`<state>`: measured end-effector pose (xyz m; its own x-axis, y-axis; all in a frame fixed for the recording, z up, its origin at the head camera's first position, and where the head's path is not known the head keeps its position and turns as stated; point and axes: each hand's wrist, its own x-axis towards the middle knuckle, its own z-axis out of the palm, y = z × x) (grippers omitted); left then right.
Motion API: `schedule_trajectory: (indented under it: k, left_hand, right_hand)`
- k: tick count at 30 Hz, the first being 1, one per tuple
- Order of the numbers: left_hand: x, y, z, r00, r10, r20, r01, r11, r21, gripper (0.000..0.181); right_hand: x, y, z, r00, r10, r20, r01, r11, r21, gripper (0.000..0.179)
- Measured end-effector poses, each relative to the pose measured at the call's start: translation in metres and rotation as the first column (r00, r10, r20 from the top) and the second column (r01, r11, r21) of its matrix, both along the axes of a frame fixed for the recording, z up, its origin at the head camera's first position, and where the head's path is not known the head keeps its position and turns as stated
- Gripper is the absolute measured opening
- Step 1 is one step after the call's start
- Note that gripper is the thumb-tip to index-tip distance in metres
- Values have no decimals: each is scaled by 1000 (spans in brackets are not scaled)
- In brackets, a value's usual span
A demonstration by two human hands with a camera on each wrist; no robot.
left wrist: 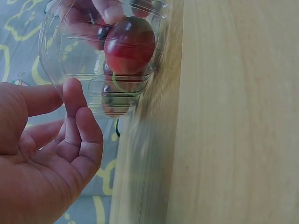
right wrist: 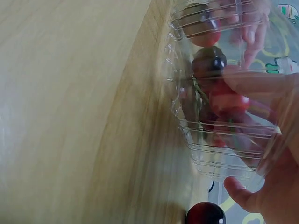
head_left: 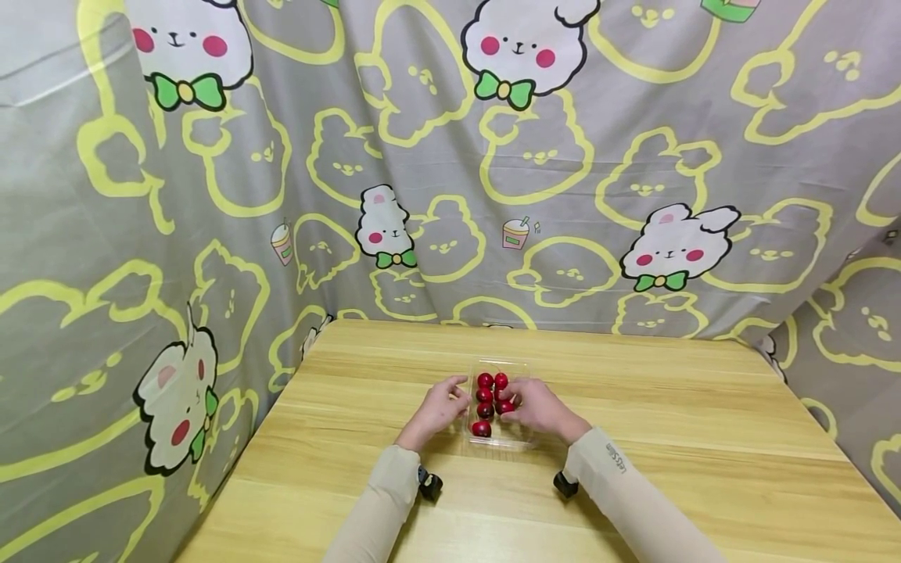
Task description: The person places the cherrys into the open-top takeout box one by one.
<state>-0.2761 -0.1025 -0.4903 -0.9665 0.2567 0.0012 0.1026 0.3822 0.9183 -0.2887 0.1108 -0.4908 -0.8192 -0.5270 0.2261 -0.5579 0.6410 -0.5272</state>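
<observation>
A clear plastic box (head_left: 517, 442) holds several dark red cherries (head_left: 485, 410), in two rough rows in the head view. My left hand (head_left: 442, 405) is at the box's left side; in the left wrist view its thumb and a fingertip pinch the edge. Reaching over the right side, my right hand (head_left: 540, 405) has its fingertips among the right-hand cherries (head_left: 504, 407). Through the plastic in the right wrist view, those fingers close around a cherry (right wrist: 229, 100); one finger (right wrist: 240, 192) stays outside the wall. Another cherry (right wrist: 205, 213) lies outside the box, hidden in the head view.
The box stands on a wood-grain table (head_left: 633, 391), towards its back edge. A grey curtain (head_left: 436, 172) with yellow outlines and white cartoon animals hangs behind and on both sides. Small black devices (head_left: 430, 485) sit at both wrists.
</observation>
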Motion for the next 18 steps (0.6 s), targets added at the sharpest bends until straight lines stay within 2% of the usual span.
schedule_trajectory:
  k: [9,18]
  left_hand:
    - [-1,0,-1,1000,-3,3,3,1000,10,45]
    - [-1,-1,0,1000,-6,8,6,1000,3,45]
  right_hand:
    - [-1,-1,0,999,-22,34,21,999,26,26]
    - [-1,0,1,1000,18,18,-20,997,70,25]
